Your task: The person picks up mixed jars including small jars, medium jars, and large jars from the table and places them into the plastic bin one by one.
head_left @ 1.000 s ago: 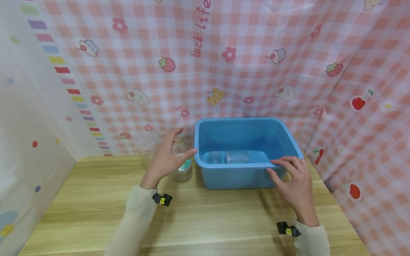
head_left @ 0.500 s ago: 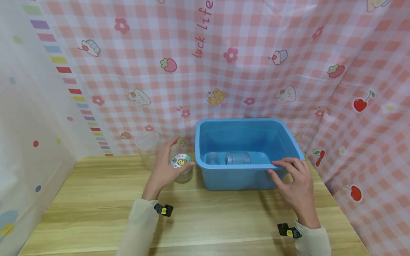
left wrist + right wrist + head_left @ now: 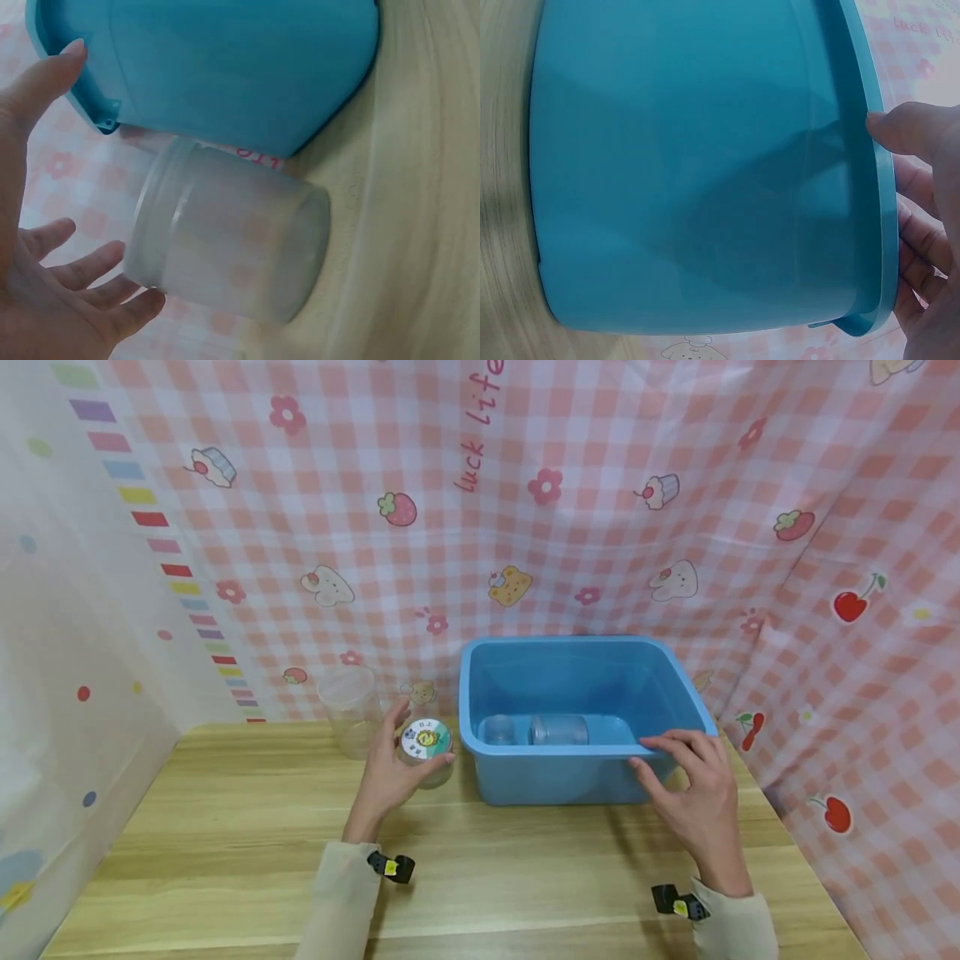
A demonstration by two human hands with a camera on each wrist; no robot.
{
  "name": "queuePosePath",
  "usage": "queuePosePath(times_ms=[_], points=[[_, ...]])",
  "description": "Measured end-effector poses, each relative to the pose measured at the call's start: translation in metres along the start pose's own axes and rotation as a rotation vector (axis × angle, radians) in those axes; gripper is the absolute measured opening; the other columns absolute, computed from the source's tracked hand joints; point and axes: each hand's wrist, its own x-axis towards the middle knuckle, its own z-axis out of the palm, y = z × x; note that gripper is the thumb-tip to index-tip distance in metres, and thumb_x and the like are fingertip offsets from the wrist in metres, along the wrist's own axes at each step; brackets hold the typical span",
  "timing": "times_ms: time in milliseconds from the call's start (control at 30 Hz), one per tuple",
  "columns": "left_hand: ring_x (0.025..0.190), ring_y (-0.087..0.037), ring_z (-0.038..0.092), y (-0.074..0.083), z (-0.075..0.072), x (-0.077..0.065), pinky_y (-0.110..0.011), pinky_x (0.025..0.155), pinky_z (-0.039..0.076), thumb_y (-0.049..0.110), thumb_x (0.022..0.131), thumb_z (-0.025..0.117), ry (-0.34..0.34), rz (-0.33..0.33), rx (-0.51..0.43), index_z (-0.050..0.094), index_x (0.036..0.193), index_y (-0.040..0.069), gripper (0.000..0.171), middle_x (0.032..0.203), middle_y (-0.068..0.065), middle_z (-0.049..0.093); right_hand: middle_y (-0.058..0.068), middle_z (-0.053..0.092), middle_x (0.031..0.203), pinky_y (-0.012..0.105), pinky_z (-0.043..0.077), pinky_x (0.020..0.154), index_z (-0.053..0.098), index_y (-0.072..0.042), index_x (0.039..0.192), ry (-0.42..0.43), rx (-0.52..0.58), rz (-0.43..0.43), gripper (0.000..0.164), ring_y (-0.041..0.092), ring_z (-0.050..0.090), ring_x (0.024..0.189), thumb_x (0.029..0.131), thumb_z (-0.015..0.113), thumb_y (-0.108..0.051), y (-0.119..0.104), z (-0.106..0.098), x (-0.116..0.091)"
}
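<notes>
My left hand (image 3: 387,787) reaches around a clear plastic jar (image 3: 427,740) whose lid carries a printed yellow, white and green picture. In the left wrist view the fingertips come right at the lid's edge of this jar (image 3: 232,232), while the thumb (image 3: 46,81) stands apart on the other side. My right hand (image 3: 696,793) pinches the front rim of a blue plastic tub (image 3: 562,781), near its right corner. Seen from the right wrist, the thumb (image 3: 907,127) presses the rim's outer side and the other fingers go behind it.
Two smaller clear containers lie in the tub, one of them a jar (image 3: 558,731) on its side. A taller clear jar (image 3: 348,702) stands behind my left hand, close to the checked cloth (image 3: 480,543). Everything rests on a wood-grain table (image 3: 510,877).
My left hand has come down and closer around the lidded jar, its thumb and fingers less spread, and the lid now shows. The right hand keeps its place on the tub's rim.
</notes>
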Motion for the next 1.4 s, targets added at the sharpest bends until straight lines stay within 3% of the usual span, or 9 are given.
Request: queuePosePath(times_ms=[367,733,1033,1400], points=[[0.153,-0.036,0.038,-0.012,0.005,-0.002,-0.057,0.127,0.033,0.027,0.077,0.096,-0.008,-0.075,-0.067,0.024,0.166,0.013,0.116,0.164,-0.021,0.038,0.015,0.070,0.109,0.045,0.040,0.093,0.081,-0.007,0.107,0.006,0.019,-0.012,0.040,0.034,0.055,0.107,0.070,0.093,0.001,0.001,-0.002,0.000],[0.153,-0.038,0.037,-0.031,0.009,-0.002,-0.061,0.127,0.030,0.019,0.079,0.094,-0.029,-0.119,-0.123,0.017,0.168,0.008,0.118,0.162,-0.020,0.040,0.015,0.069,0.109,0.046,0.039,0.094,0.080,-0.005,0.106,-0.010,0.007,-0.002,0.034,0.034,0.054,0.107,0.075,0.093,-0.004,-0.001,-0.002,0.002],[0.151,-0.045,0.040,-0.035,0.010,-0.004,-0.056,0.125,0.036,0.017,0.082,0.091,-0.026,-0.257,-0.128,0.028,0.163,0.005,0.104,0.160,-0.024,0.041,0.015,0.069,0.109,0.050,0.040,0.096,0.080,-0.005,0.107,-0.015,0.010,0.010,0.033,0.035,0.054,0.108,0.076,0.093,-0.005,-0.002,-0.001,0.001],[0.145,-0.045,0.045,-0.035,0.014,-0.004,-0.056,0.122,0.041,0.016,0.085,0.088,-0.016,-0.279,-0.119,0.038,0.159,0.004,0.090,0.155,-0.024,0.047,0.015,0.069,0.109,0.049,0.040,0.095,0.080,-0.005,0.107,-0.016,0.005,0.023,0.032,0.035,0.054,0.109,0.078,0.092,-0.007,-0.002,-0.001,0.000]])
